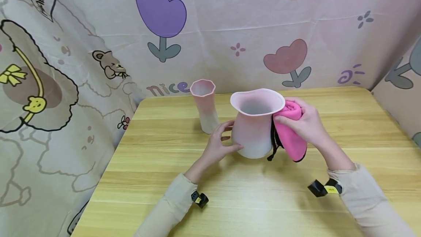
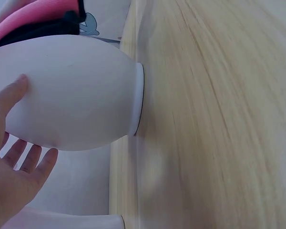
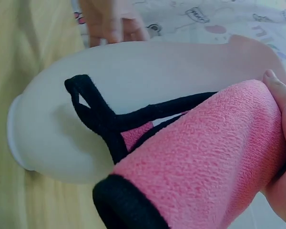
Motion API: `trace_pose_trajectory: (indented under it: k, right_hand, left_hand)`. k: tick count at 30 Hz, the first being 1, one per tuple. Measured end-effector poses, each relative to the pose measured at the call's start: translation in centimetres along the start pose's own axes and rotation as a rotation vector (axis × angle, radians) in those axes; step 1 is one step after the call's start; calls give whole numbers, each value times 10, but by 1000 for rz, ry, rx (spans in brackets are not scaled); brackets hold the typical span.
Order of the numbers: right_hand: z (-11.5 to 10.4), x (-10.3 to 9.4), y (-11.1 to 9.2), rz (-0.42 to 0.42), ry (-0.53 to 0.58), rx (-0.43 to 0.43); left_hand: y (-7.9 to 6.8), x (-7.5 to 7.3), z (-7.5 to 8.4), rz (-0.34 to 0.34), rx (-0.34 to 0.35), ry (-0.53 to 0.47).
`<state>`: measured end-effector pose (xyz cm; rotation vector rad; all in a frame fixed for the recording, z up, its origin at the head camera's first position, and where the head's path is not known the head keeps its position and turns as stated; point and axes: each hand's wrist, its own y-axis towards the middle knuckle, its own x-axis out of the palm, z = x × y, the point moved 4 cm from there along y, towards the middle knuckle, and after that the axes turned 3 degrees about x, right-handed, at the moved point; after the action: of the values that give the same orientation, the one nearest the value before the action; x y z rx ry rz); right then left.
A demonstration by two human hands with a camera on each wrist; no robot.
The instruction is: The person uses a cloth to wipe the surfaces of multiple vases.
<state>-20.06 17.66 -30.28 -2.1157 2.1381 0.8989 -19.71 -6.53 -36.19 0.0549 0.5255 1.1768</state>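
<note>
A wide, pink-to-white vase [image 1: 252,134] with a flared wavy rim stands upright on the table. My left hand [image 1: 218,142] holds its left side, thumb across the front and fingers spread around the flank; the left wrist view shows the thumb [image 2: 14,91] on the white surface. My right hand [image 1: 307,121] grips a rolled pink cloth [image 1: 291,134] with black edging at the vase's right side, its upper end close by the rim. In the right wrist view, a black loop [image 3: 88,102] of the cloth's trim hangs across the vase's body.
A slimmer pink-and-white vase [image 1: 208,111] with a faceted rim stands behind the left hand. The wooden table [image 1: 148,178] reaches back to a patterned cloth backdrop [image 1: 210,46], which also hangs along both sides.
</note>
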Motion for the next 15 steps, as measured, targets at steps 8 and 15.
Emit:
trace_pose_trajectory:
  k: [8,15]
  right_hand:
    - [-8,-7,-1,59,51,-22]
    - [-10,-16,-3,128,93,-41]
  left_hand:
    - [4,3,-28,17,42,30]
    - [3,5,-29,28,71,72]
